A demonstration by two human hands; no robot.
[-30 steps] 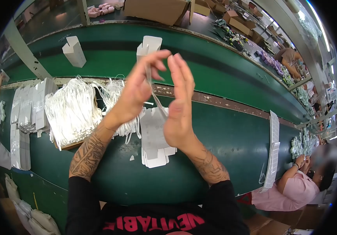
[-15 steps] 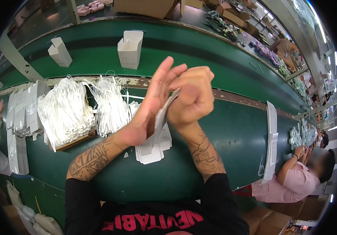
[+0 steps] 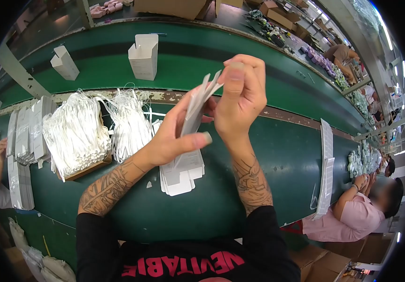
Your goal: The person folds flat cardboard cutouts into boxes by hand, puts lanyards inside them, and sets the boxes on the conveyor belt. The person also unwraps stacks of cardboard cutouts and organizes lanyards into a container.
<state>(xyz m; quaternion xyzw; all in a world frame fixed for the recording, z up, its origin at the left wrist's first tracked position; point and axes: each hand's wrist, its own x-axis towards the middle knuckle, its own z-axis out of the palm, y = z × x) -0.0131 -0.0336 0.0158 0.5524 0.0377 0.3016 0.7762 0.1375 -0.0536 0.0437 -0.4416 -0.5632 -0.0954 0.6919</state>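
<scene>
My left hand [image 3: 176, 127] is closed around a white carton [image 3: 194, 115], thumb on the near face and fingers behind. The carton stands tilted, still narrow, with its top flaps spread apart. Close against those flaps is my right hand [image 3: 241, 96], its fingers curled and thumb raised, at the carton's upper right edge. Its fingertips are partly hidden. Beneath my hands a small stack of flat white cartons [image 3: 181, 181] lies on the green table.
Two opened white cartons [image 3: 143, 58] [image 3: 66, 65] stand on the green belt [image 3: 103, 51] beyond. Bundled white cords [image 3: 78, 134] and stacked flat cartons [image 3: 21, 183] are on the left. A row of flat cartons [image 3: 325, 164] lies to the right, near a co-worker in pink [image 3: 348, 214].
My right hand has turned and risen slightly, its thumb now up beside the flaps. My left thumb has come across the carton, and its top flaps have spread. The standing cartons shifted slightly left.
</scene>
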